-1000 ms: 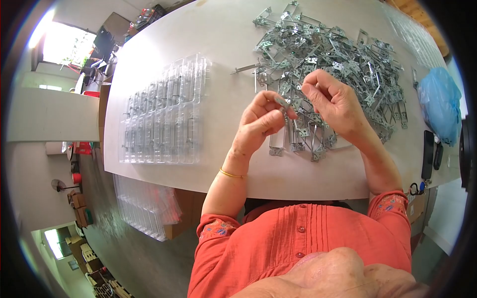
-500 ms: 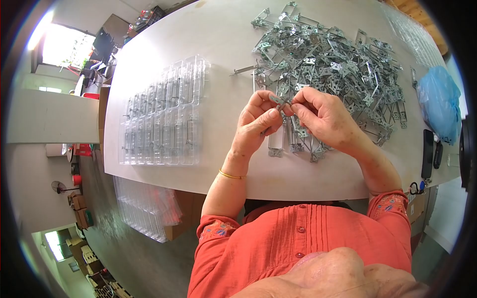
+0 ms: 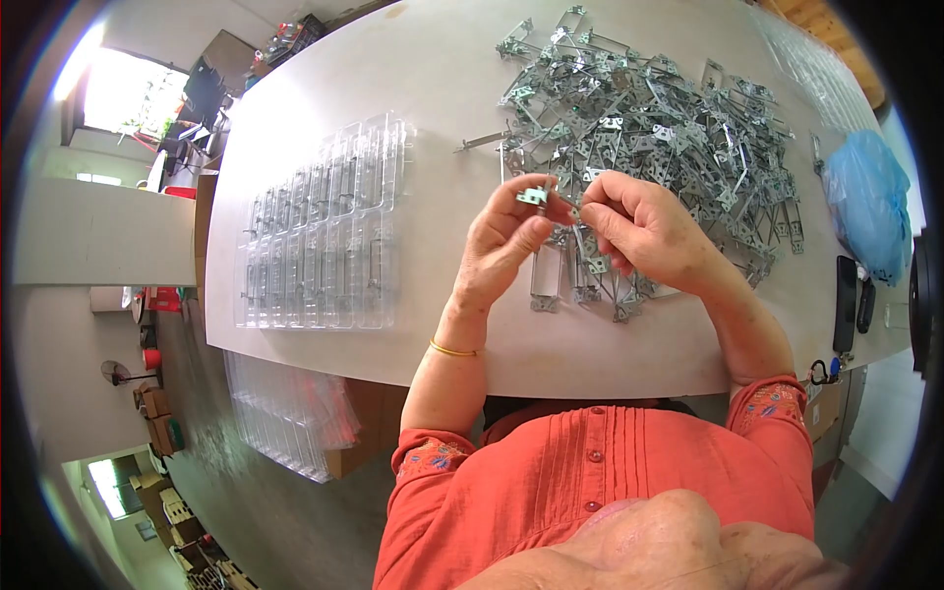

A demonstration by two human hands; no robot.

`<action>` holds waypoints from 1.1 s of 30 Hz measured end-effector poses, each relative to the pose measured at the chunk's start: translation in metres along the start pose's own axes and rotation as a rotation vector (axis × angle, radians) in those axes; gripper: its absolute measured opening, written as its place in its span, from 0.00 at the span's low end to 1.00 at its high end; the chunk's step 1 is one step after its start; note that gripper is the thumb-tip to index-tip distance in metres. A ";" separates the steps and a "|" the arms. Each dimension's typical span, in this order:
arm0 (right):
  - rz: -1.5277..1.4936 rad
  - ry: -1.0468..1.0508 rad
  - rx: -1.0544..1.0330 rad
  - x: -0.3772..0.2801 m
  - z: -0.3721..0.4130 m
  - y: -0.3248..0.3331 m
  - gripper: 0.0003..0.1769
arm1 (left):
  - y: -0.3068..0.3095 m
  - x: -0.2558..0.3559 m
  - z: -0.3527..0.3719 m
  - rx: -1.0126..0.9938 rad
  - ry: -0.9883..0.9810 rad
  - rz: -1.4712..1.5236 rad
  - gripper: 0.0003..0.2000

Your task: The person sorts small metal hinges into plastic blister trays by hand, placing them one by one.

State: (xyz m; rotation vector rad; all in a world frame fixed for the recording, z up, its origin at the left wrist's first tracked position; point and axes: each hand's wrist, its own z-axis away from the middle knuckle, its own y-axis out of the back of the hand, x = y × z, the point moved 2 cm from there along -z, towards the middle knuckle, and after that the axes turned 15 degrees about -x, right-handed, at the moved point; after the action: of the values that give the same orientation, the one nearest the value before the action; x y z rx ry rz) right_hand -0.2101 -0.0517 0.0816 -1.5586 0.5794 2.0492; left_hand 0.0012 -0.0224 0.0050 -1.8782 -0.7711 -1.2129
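Between thumb and fingers, my left hand [image 3: 501, 236] grips a small metal bracket [image 3: 532, 198], its flat holed plate showing above the thumb. My right hand [image 3: 644, 228] is close beside it, fingers curled and pinched near the bracket's right end. Whatever is between the right fingertips is hidden. Just beyond both hands spreads a large heap of similar metal brackets [image 3: 649, 128]. On the left of the table lies a clear plastic tray [image 3: 393, 221] with metal brackets in its slots.
The white table [image 3: 442, 344] carries a blue plastic bag [image 3: 867, 202], a black phone [image 3: 846, 303] and more clear trays [image 3: 806, 64] at the right. Below the left edge, stacked clear trays [image 3: 285, 413] stand beside a cardboard box [image 3: 369, 423].
The bracket has turned in my left hand, so its plate now faces up and sits further left. My right fingers have drawn slightly away to the right.
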 end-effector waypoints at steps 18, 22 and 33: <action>-0.044 0.263 0.115 0.024 -0.020 0.019 0.08 | -0.002 0.005 -0.007 -0.074 -0.264 0.127 0.24; 0.443 0.427 0.192 0.007 -0.006 0.021 0.03 | -0.003 0.002 -0.007 -0.082 -0.143 0.254 0.20; 0.469 0.380 0.301 0.001 -0.003 0.018 0.03 | -0.002 -0.003 0.001 0.003 0.084 0.254 0.11</action>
State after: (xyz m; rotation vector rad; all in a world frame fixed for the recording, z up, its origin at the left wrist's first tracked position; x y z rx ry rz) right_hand -0.2185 -0.0675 0.0807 -1.7503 1.4418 1.8530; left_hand -0.0015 -0.0208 0.0031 -1.8459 -0.4715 -1.1205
